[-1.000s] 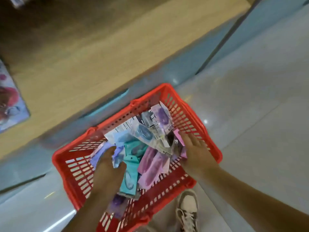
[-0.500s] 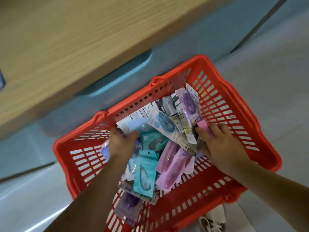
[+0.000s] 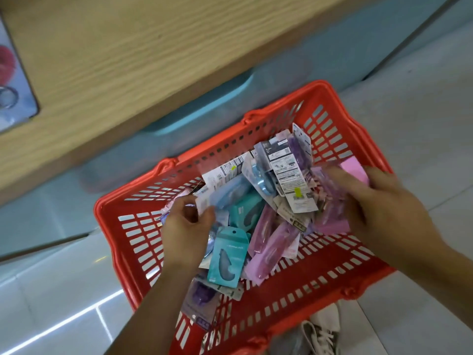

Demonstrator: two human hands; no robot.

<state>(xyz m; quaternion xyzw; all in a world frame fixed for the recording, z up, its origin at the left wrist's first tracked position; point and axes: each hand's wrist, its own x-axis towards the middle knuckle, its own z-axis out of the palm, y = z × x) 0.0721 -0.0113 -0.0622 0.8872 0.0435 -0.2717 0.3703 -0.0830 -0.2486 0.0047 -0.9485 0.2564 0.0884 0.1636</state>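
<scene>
both hands are down in the red basket [image 3: 320,90], centre of frame, on the floor by a pale blue cabinet front. it's heaped w/ small hang packs. left hand [image 3: 188,226], left of centre, has thumb and curled fingers pinching the corner of a pale blue pack [image 3: 227,193]. right hand [image 3: 381,208], right of centre, lies over the pink packs [image 3: 332,219] at the pile's right edge. its fingers are blurred, so can't tell if it grips them or only presses.

risks, as i judge them:
- the pile is loose and overlapped, so pulling the blue pack out prob drags its neighbours along. the teal pack [image 3: 227,254] leaning at lower centre could slide off.
- a corner pinch on thin card may bend or tear it, or the slick film could slip free.
- hang tabs could snag in the basket's slots, esp. along the near wall.
- the label cards [image 3: 294,180] propped at the top of the pile could tip over if the right hand shifts the pink packs under them.
</scene>
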